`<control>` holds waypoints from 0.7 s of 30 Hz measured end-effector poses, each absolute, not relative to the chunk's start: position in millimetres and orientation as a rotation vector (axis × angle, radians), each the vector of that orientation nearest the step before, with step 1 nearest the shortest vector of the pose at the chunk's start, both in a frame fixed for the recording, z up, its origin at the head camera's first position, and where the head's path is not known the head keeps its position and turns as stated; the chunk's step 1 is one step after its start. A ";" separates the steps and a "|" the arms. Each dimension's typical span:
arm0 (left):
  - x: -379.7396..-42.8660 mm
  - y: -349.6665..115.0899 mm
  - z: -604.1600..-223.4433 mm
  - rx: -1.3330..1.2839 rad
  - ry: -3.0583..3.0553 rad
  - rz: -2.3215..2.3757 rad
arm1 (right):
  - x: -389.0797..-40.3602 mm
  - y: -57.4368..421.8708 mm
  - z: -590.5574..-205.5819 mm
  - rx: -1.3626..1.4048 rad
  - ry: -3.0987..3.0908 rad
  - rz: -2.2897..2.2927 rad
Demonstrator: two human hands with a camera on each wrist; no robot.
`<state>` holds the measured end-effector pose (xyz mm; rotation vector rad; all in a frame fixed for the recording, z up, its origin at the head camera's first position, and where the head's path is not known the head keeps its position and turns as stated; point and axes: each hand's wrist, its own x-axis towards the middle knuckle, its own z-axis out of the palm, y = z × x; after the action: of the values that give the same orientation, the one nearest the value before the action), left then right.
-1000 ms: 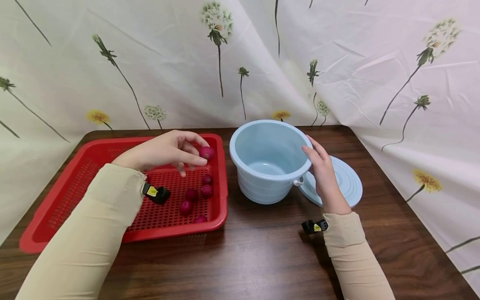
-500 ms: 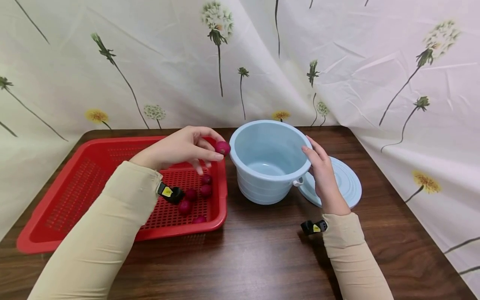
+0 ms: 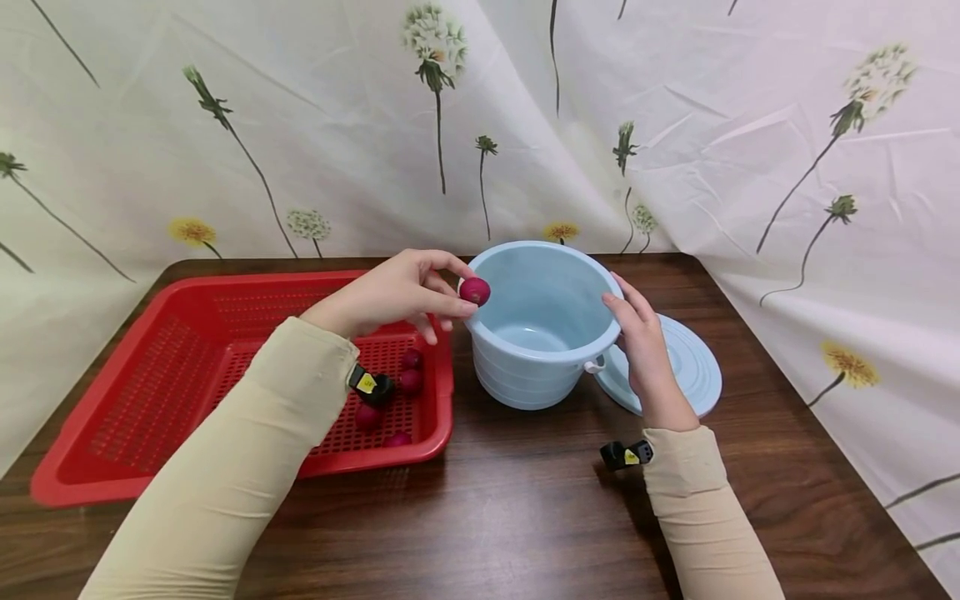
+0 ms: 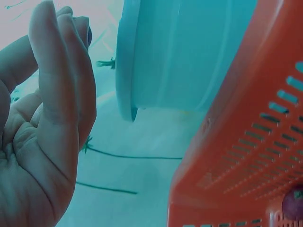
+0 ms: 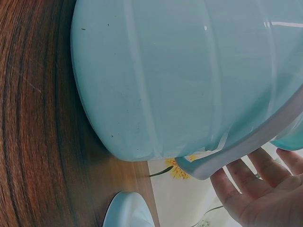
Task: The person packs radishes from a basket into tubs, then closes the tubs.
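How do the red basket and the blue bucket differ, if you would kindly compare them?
The basket is red, broad and four-sided; the bucket is pale blue and round. The basket's walls are perforated, while the bucket's are solid. Round purple-red vegetables lie in the basket, but none shows on the bucket's visible floor. Both stand open-topped on the wooden table.

A blue bucket (image 3: 517,379) gapes upward between the left hand (image 3: 401,293) at its left rim and the right hand (image 3: 647,350) at its right; a red basket's wall (image 3: 441,412) bars the left, while near tabletop (image 3: 517,517) lies free.
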<state>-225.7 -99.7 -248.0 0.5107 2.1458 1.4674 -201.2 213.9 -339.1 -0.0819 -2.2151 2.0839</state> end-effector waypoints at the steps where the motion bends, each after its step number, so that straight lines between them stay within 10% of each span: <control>1: -225.9 -97.6 -248.1 0.505 2.147 1.470 | -201.3 214.1 -339.3 -0.081 -2.213 2.085; 21: -229.5 -72.6 -256.1 0.367 2.198 1.522 | -205.6 216.1 -343.4 -0.069 -2.183 2.100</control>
<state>-229.5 -72.6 -256.1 0.3668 2.1982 1.5220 -205.6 216.1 -343.4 -0.0687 -2.1835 2.0997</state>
